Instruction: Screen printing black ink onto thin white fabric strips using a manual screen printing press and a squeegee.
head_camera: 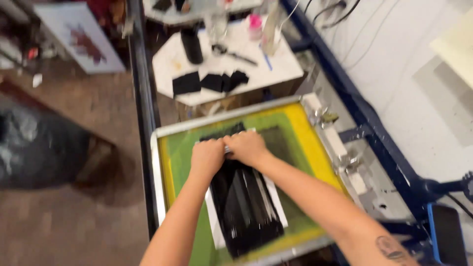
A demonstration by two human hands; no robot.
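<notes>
A metal-framed printing screen (305, 133) with green and yellow mesh lies flat in front of me. Black ink (246, 202) is spread over its middle in a long smeared patch. My left hand (207, 156) and my right hand (249, 147) sit side by side at the far end of the ink, both closed around the handle of a squeegee (227, 148), which shows only as a thin pale strip between them. Its blade is hidden under my hands.
Metal clamps (345, 157) hold the screen's right side to a dark blue press arm (374, 133). Beyond stands a white table (281, 64) with black fabric pieces (207, 83), a dark bottle (192, 45) and tools. A black bag (39, 148) lies on the brown floor at left.
</notes>
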